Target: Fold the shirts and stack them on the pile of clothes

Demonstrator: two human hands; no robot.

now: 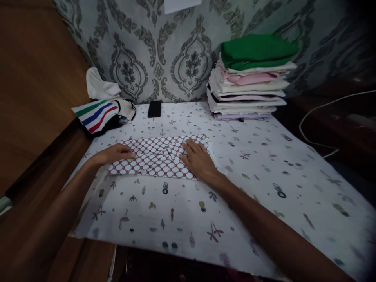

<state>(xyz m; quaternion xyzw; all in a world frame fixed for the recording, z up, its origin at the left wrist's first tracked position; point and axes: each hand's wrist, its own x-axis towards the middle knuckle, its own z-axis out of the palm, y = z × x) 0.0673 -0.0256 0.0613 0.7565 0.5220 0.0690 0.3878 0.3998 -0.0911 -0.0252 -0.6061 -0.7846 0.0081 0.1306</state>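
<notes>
A folded white cloth (158, 167) with a red and dark lattice pattern lies as a long strip on the table, its surface slightly wrinkled. At its left end is my left hand (117, 152), fingers bent and held together on the fabric. The underside of that grip is hidden. My right hand (198, 159) rests palm down across the right end, fingers stretched out and a little spread.
Behind to the right stands a tall stack of folded clothes (248, 88), green on top. A black phone (154, 109) lies near the wall. Rumpled striped and white clothes (98, 113) sit at the back left, beside a wooden panel (35, 78). A white cable (311, 111) hangs at right.
</notes>
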